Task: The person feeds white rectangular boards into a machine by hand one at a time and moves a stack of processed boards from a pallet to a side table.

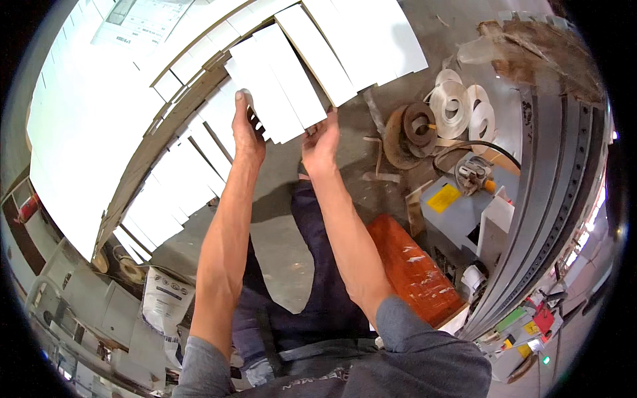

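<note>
Several white flat boards [275,79], lying side by side as a bundle, are held between my two hands in front of me. My left hand [248,129] grips their left edge, with the thumb on top and the fingers partly hidden underneath. At the near right corner, my right hand [321,142] is closed round the end of the boards, its fingers mostly below them. Another white board [315,53] lies just right of the bundle, among stacked white boards [371,40] with brown edges.
Long stacks of white panels [86,146] spread over the left and far side. To the right are rolls of edge banding [449,109], a brown roll [419,125], a grey machine [458,205] and a grey metal rail [541,199]. An orange-red box [415,268] stands near my right leg.
</note>
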Demonstrator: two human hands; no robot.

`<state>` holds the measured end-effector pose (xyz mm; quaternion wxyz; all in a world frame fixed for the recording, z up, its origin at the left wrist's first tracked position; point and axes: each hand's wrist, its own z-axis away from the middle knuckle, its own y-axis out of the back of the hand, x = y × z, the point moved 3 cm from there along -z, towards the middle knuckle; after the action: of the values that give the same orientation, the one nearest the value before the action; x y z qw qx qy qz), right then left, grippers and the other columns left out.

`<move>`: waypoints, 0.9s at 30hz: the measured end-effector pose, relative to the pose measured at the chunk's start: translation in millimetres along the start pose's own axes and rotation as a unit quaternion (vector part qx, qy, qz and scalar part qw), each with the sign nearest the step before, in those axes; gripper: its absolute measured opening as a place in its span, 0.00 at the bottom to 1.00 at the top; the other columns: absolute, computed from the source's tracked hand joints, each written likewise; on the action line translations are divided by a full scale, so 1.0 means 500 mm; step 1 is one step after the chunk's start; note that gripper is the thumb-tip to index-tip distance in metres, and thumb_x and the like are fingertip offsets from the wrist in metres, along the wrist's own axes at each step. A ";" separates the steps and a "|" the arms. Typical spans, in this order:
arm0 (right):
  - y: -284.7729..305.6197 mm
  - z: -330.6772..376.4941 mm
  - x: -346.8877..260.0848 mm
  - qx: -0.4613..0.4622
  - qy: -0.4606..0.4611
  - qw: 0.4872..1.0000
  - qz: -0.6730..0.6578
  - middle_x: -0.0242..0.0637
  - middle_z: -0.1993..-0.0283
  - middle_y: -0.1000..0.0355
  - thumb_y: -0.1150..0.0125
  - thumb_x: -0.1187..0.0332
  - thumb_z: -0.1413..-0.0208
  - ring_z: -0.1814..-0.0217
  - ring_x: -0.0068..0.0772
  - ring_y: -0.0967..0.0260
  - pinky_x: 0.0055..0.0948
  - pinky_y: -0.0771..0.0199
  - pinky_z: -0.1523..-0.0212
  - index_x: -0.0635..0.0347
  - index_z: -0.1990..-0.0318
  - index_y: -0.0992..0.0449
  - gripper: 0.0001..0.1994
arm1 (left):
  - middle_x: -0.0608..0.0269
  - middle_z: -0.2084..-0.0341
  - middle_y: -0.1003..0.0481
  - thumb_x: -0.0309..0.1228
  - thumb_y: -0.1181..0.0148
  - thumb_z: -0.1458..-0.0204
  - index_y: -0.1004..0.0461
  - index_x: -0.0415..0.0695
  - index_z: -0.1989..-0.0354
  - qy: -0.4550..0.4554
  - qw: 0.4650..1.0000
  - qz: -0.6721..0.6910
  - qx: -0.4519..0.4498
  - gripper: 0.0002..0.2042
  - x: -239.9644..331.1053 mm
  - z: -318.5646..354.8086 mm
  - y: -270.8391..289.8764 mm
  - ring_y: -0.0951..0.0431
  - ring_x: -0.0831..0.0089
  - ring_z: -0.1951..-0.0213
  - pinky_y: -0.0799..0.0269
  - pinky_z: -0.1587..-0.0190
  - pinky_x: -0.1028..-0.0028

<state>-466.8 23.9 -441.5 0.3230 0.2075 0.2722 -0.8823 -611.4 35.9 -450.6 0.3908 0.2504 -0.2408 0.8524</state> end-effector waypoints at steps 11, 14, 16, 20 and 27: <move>0.014 0.034 0.034 -0.024 0.024 0.996 0.088 0.46 0.30 0.44 0.58 0.58 0.31 0.30 0.39 0.45 0.38 0.50 0.27 0.64 0.29 0.45 0.28 | 0.51 0.36 0.37 0.66 0.59 0.43 0.46 0.47 0.28 -0.008 0.996 0.041 -0.077 0.42 -0.015 -0.016 0.003 0.32 0.58 0.36 0.28 0.42 0.49; 0.079 -0.008 0.025 -0.153 0.031 0.976 0.154 0.44 0.35 0.39 0.52 0.56 0.33 0.31 0.38 0.45 0.38 0.51 0.28 0.69 0.34 0.42 0.29 | 0.51 0.38 0.35 0.67 0.58 0.44 0.45 0.49 0.28 0.010 0.998 0.013 -0.068 0.42 -0.014 -0.015 0.012 0.29 0.58 0.40 0.26 0.45 0.51; 0.081 -0.008 0.005 -0.126 0.040 0.979 0.153 0.46 0.36 0.39 0.51 0.53 0.34 0.32 0.40 0.44 0.38 0.51 0.29 0.70 0.35 0.41 0.30 | 0.51 0.38 0.34 0.67 0.59 0.44 0.45 0.49 0.29 0.011 0.999 -0.007 -0.051 0.42 -0.013 -0.021 0.023 0.28 0.57 0.40 0.25 0.45 0.51; 0.033 0.001 -0.017 -0.054 0.073 0.987 0.131 0.48 0.40 0.38 0.44 0.47 0.37 0.35 0.43 0.40 0.38 0.45 0.30 0.71 0.37 0.41 0.35 | 0.50 0.38 0.34 0.69 0.60 0.46 0.44 0.50 0.29 0.008 0.996 -0.001 -0.084 0.43 -0.018 -0.024 0.019 0.28 0.57 0.40 0.25 0.45 0.51; 0.025 0.009 -0.029 -0.037 0.106 0.948 0.299 0.44 0.49 0.34 0.42 0.51 0.39 0.45 0.36 0.37 0.38 0.38 0.40 0.68 0.35 0.40 0.33 | 0.40 0.38 0.35 0.71 0.60 0.46 0.45 0.40 0.29 -0.015 0.994 -0.042 -0.105 0.48 -0.012 -0.019 0.029 0.28 0.52 0.40 0.23 0.45 0.59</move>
<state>-449.0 19.6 -434.5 0.5486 0.3590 0.2632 -0.7077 -621.7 30.4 -464.5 0.4462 0.2308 -0.3240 0.8016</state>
